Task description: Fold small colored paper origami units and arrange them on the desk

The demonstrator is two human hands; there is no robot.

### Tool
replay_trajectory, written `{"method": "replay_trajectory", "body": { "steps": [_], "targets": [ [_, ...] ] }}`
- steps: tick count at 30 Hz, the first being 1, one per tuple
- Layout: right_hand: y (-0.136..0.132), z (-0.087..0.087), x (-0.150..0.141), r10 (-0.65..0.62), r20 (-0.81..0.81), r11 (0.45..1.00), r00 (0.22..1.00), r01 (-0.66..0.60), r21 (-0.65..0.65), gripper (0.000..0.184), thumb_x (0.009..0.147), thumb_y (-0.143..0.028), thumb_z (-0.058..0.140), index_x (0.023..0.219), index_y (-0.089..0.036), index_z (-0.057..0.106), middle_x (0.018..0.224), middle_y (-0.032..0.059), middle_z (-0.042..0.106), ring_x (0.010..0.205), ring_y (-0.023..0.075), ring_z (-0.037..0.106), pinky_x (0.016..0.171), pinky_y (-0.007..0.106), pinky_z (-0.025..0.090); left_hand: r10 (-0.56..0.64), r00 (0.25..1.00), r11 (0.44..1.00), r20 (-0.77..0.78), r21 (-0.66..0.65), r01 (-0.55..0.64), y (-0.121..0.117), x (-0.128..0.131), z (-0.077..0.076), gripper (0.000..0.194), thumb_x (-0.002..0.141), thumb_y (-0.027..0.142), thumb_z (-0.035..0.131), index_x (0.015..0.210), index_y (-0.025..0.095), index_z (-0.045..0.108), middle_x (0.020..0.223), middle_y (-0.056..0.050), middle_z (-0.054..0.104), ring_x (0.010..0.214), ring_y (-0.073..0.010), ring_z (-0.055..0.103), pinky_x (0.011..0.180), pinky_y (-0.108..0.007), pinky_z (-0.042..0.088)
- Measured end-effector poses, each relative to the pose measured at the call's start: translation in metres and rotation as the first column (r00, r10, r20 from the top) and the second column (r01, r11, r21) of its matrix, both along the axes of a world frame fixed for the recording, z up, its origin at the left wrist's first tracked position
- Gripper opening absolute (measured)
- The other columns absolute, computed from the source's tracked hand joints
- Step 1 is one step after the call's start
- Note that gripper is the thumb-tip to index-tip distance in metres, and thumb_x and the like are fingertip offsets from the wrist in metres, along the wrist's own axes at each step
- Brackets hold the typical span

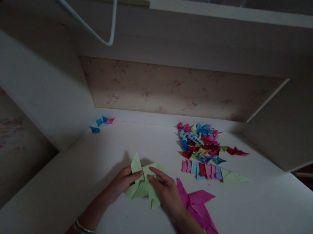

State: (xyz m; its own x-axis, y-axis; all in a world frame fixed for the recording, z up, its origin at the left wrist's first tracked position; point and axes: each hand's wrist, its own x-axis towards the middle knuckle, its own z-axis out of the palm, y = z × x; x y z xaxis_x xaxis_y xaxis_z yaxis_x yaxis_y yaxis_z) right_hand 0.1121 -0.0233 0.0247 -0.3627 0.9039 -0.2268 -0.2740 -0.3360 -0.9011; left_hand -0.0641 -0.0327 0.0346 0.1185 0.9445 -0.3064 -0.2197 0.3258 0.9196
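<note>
A pale green sheet of folded origami paper [141, 190] with several pointed flaps is held between both hands, low over the white tabletop. My left hand [122, 182] pinches its left side, the thumb lying on top near the middle. On the right side, my right hand [165, 190] grips the paper with thumb and index finger on its upper face. Partly behind my right wrist lies a larger folded pink paper shape [201, 208] with several points, flat on the table.
Small colourful folded paper pieces [199, 142] are heaped at the back right. In front of them runs a row of flat folded pieces [203, 170]. A few blue and pink pieces [99, 122] lie back left. A shelf [231, 14] and white cable [97, 37] hang above.
</note>
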Motion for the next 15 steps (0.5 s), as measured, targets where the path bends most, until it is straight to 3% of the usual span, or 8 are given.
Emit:
{"method": "replay_trajectory", "body": {
  "steps": [7, 15],
  "targets": [
    [0.003, -0.009, 0.0006, -0.077, 0.139, 0.994, 0.987, 0.065, 0.085, 0.046, 0.062, -0.04, 0.077, 0.106, -0.03, 0.07, 0.062, -0.0032, 0.064, 0.057, 0.0178, 0.059, 0.051, 0.027, 0.045, -0.015, 0.997, 0.999, 0.079, 0.036, 0.012, -0.0004, -0.0009, 0.0013, 0.032, 0.077, 0.035, 0.068, 0.099, 0.012, 0.069, 0.088, -0.011, 0.073, 0.075, -0.0229, 0.067, 0.074, -0.033, 0.051],
    [0.0056, -0.0096, 0.0048, -0.141, 0.176, 0.983, 0.974, 0.116, 0.145, 0.048, 0.064, -0.041, 0.074, 0.11, -0.027, 0.069, 0.064, -0.0025, 0.063, 0.056, 0.0157, 0.056, 0.05, 0.026, 0.043, -0.03, 0.996, 0.997, 0.089, 0.071, 0.024, -0.0002, -0.0024, 0.0053, 0.035, 0.077, 0.034, 0.069, 0.104, 0.012, 0.069, 0.096, -0.012, 0.072, 0.084, -0.0249, 0.067, 0.08, -0.035, 0.05]
  ]
}}
